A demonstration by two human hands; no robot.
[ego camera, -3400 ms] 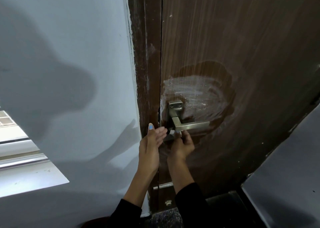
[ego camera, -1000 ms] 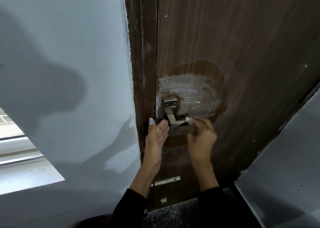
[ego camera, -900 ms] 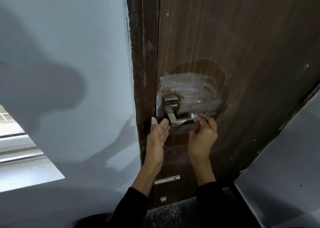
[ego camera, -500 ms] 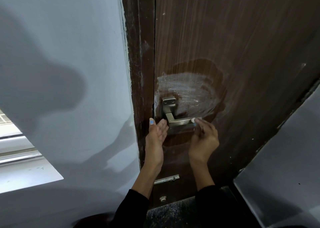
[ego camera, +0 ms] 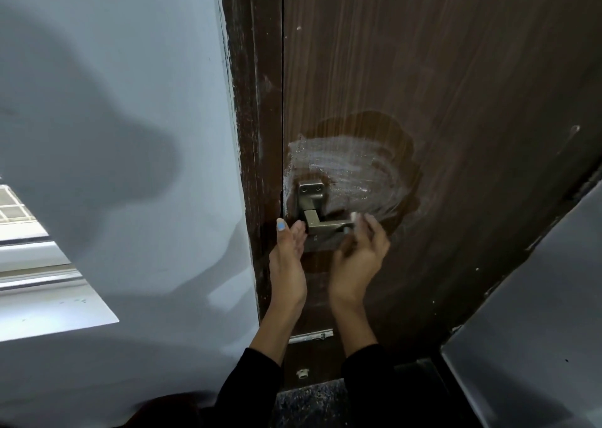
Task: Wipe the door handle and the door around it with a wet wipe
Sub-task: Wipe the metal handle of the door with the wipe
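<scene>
A dark brown wooden door [ego camera: 439,69] carries a square metal lever handle [ego camera: 317,212] near its left edge. Above and right of the handle the door shows a smeared whitish wet patch [ego camera: 348,170]. My right hand [ego camera: 356,255] is blurred with motion at the free end of the lever, fingers curled around a small white wet wipe [ego camera: 358,220] that barely shows. My left hand [ego camera: 288,258] rests flat and open against the door edge just left of the handle, holding nothing.
The brown door frame [ego camera: 254,101] with flaked paint runs left of the door, beside a pale blue wall [ego camera: 114,85]. A bright window ledge [ego camera: 49,304] sits lower left. A grey wall [ego camera: 537,313] closes in at the right. A small latch [ego camera: 311,335] sits low on the door.
My right hand has slid back and forth along the lever with the wipe, from under its base to its free end. My left hand has stayed at the door edge.
</scene>
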